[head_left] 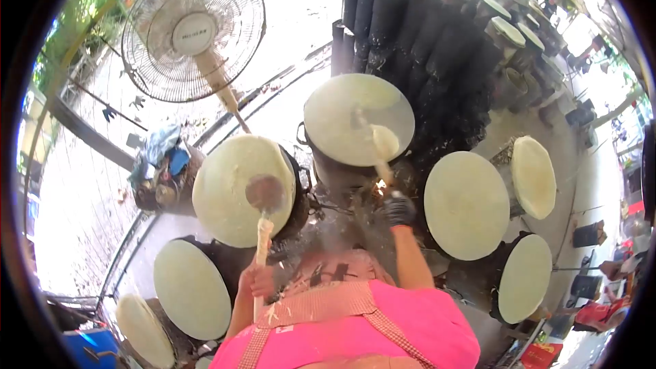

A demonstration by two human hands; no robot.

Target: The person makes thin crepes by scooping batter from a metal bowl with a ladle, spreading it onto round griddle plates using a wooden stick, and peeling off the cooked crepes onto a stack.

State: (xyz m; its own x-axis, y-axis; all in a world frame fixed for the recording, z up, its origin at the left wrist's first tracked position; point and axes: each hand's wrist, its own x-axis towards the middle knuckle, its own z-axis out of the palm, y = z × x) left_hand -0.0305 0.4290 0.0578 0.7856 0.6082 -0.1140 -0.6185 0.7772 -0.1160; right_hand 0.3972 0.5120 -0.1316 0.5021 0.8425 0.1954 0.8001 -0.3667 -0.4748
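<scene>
My left hand (255, 280) is wrapped round the pale handle of a ladle (264, 193). Its round brownish head lies over the pale, creamy surface of the left pot (205, 222). My right hand (398, 210), in a dark glove, grips the handle of a second ladle (385, 142). That ladle's rounded head looks coated in the same pale stuff and is over the far pot (324, 119), whose top is pale and wet-looking. Whether either head touches the surface below it, I cannot tell. A small orange flame or glow (380, 187) shows just beyond my right hand.
More pale-topped pots stand round me: a large right one (467, 205), a lower right one (525, 279) and a lower left one (192, 290). A standing fan (195, 33) is at the far left. Black cylinders (410, 31) are stacked behind the far pot.
</scene>
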